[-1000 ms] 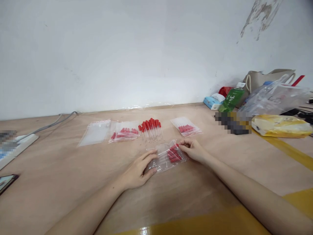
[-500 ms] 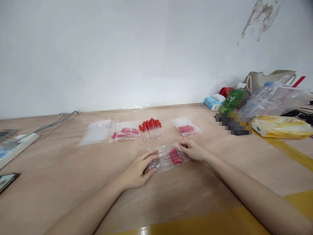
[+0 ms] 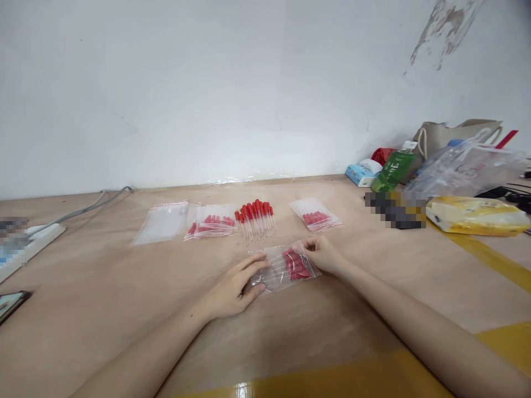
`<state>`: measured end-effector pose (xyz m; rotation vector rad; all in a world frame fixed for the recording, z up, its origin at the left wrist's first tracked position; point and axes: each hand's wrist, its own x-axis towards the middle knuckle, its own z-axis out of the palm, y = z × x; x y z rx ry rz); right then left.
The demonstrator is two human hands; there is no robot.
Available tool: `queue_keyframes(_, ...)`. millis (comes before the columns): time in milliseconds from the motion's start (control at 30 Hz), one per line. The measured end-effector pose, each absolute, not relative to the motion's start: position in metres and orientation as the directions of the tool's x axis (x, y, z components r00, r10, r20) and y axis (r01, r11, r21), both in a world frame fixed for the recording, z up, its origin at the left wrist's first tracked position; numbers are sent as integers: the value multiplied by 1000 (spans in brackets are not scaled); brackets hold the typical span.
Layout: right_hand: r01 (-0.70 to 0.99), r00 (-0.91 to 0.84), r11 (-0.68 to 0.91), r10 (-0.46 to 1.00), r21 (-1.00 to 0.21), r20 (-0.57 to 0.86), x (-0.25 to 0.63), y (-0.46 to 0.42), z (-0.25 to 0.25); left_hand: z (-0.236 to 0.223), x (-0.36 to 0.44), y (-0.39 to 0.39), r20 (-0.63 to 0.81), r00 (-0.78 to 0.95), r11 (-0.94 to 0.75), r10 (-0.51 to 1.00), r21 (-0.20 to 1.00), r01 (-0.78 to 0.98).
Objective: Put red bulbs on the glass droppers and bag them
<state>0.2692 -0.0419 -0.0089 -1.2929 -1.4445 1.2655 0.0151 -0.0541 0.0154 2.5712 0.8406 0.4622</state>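
Note:
A clear zip bag (image 3: 271, 283) lies in front of me, holding several droppers with red bulbs (image 3: 297, 264). The bulbs are toward its right end and the clear stems point left. My left hand (image 3: 234, 287) rests on the bag's left end, fingers and thumb spread apart. At the far right corner, my right hand (image 3: 323, 253) pinches the bag's edge near the seal; its fingertips are partly hidden. Just beyond the bag, loose red-bulbed droppers (image 3: 255, 215) lie in a pile, bulbs toward the wall.
Filled zip bags (image 3: 213, 224) lie left of the pile, and another filled bag (image 3: 316, 215) is right of it. Flat bags (image 3: 161, 221) lie farther left. A green bottle (image 3: 394, 168), tissue pack (image 3: 360, 174) and yellow packet (image 3: 477, 215) stand at right. A phone (image 3: 12, 307) is at left.
The red bulbs inside the bag have shifted slightly left and spread out. My right hand has moved a little at the bag's edge; my left hand stays in nearly the same place.

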Motion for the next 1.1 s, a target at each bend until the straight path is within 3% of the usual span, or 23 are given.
queue_keyframes(100,207,14,14,1000,-978,18,268,-41,-11,16,16,-55,172,766,-738,619,460,493)
queue_keyframes(167,169,87,-22,996,-985,-8,272,-40,-7,17,16,-55,164,767,-735,621,464,496)
queue_keyframes(267,124,1,-100,995,-987,-100,278,-41,1,18,16,-55,164,765,-730,623,473,493)
queue_keyframes(400,132,-221,-28,974,-991,-57,277,-44,3,18,15,-55,166,767,-727,619,489,481)
queue_keyframes(533,103,-202,-35,978,-994,-56,281,-47,10,18,15,-55,211,738,-721,641,494,485)
queue_keyframes(600,98,-110,-32,993,-995,-43,290,-48,18,18,13,-51,270,687,-715,675,469,518)
queue_keyframes(733,87,176,80,980,-993,95,310,-43,34,17,-5,-23,528,467,-667,709,284,689)
queue_keyframes(867,132,274,144,946,-981,175,310,-26,35,14,-53,19,687,73,-315,723,233,920)
queue_keyframes(933,125,301,125,941,-984,158,303,-16,32,12,-81,35,700,-73,-158,710,260,953)
queue_keyframes(1100,-3,303,102,948,-995,97,292,-11,31,10,-118,47,562,-233,-30,794,418,908)
